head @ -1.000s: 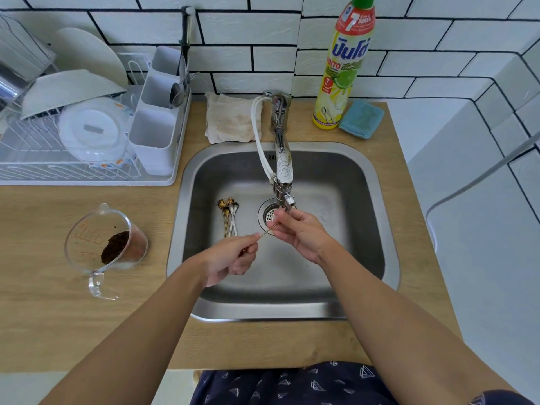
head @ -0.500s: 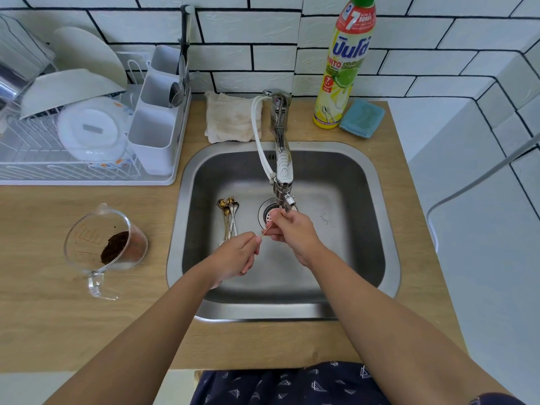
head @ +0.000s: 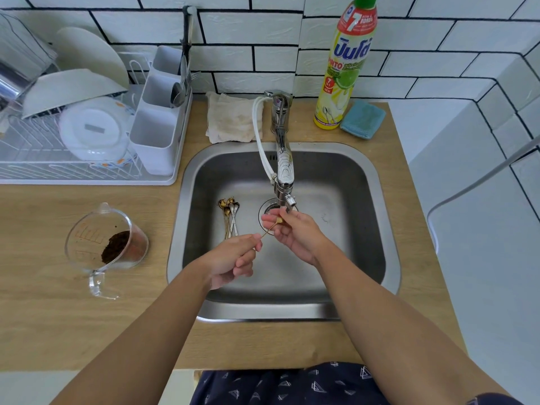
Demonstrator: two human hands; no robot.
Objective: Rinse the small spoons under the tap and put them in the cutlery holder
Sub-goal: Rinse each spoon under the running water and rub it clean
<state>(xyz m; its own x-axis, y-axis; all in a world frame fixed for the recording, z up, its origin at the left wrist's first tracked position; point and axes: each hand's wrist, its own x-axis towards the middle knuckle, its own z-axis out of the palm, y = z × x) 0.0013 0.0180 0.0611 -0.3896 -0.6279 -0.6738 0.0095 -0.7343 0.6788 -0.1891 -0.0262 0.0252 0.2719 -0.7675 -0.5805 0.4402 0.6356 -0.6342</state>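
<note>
A small gold spoon (head: 270,228) is held over the sink drain, just below the tap spout (head: 285,197). My left hand (head: 233,258) pinches the end of its thin handle. My right hand (head: 292,232) has its fingers around the spoon's bowl. Several more small spoons (head: 229,214), dirty at the bowls, lie together on the sink floor to the left of the drain. The white cutlery holder (head: 159,112) hangs on the right end of the dish rack, with some cutlery in its back compartments.
The steel sink (head: 350,229) is set in a wooden counter. A dish rack (head: 58,159) with bowls stands at the back left. A clear measuring jug (head: 105,247) with brown grounds sits left of the sink. Behind it are a folded cloth (head: 230,118), a detergent bottle (head: 347,65) and a blue sponge (head: 362,118).
Both hands have shifted slightly up toward the tap spout, and the right fingers have changed their hold on the spoon's bowl. The left hand keeps the handle.
</note>
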